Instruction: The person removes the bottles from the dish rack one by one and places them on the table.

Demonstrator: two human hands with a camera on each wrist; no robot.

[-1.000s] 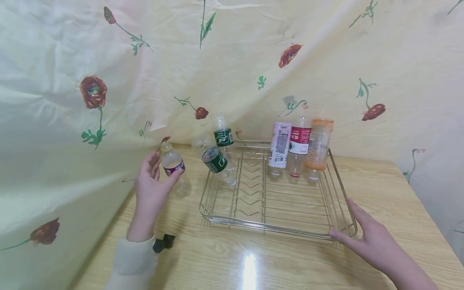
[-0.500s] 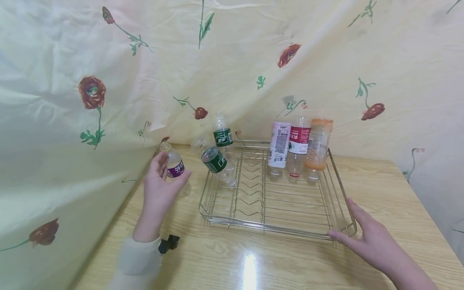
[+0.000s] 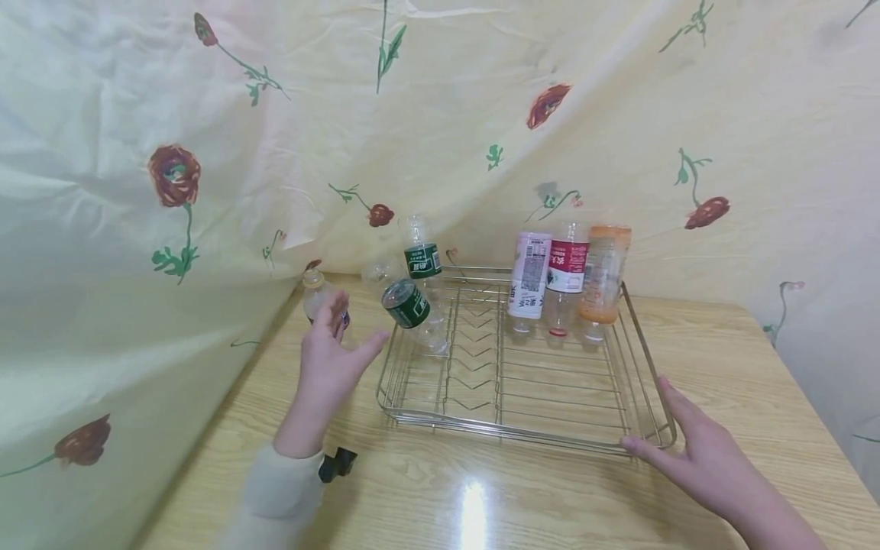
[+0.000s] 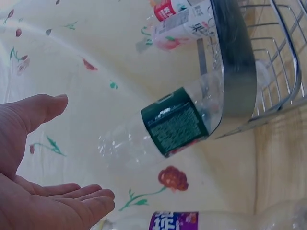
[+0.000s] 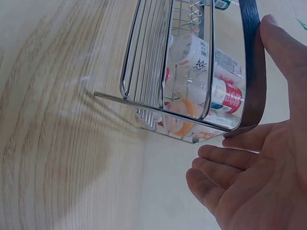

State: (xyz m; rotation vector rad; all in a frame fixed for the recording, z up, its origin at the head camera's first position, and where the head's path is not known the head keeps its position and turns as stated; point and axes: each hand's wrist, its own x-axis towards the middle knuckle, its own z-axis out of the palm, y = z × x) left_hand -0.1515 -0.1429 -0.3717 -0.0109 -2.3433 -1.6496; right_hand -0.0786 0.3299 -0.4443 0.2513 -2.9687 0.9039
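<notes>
In the head view my left hand (image 3: 328,374) is raised left of the wire dish rack (image 3: 443,422), thumb spread from the fingers, holding nothing. Behind its fingers stands a clear plastic bottle (image 3: 315,292), partly hidden; the left wrist view shows its purple label (image 4: 175,221). At the rack's left end, two clear green-labelled sections of plastic bottle (image 3: 407,304) overlap; one green-labelled bottle (image 4: 175,122) leans out over the rim in the left wrist view. My right hand (image 3: 704,451) holds the rack's front right corner between thumb and index finger, its other fingers loose.
Along the rack's back right, a pink-and-white bottle (image 3: 529,279), a red-labelled bottle (image 3: 568,266) and an orange-ended bottle (image 3: 603,279) lean side by side. A floral cloth (image 3: 440,137) hangs behind and to the left of the wooden table (image 3: 385,489).
My left hand has moved right, away from the purple-labelled bottle and toward the rack's left end, its thumb spreading wider. The right hand and rack have stayed put.
</notes>
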